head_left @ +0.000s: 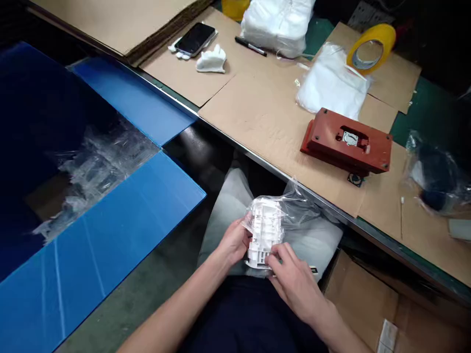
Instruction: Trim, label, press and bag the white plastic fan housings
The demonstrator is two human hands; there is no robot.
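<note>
Over my lap I hold a white moulded plastic part [265, 228] with rib-like cells. A clear plastic bag [300, 208] lies around its upper end and trails to the right across my thigh. My left hand [235, 240] grips the part's left edge, fingers curled behind it. At the lower right corner, my right hand [292, 274] is closed on the part with thumb and fingers; some fingertips are hidden underneath.
On the cardboard-covered bench [257, 113] stand a red fixture [349, 139], a yellow tape roll [371, 49], white bagged items [333, 81], a phone [195, 39] and a pen [250, 46]. A blue bin [121, 220] with bagged parts is at left, a cardboard box [362, 289] lower right.
</note>
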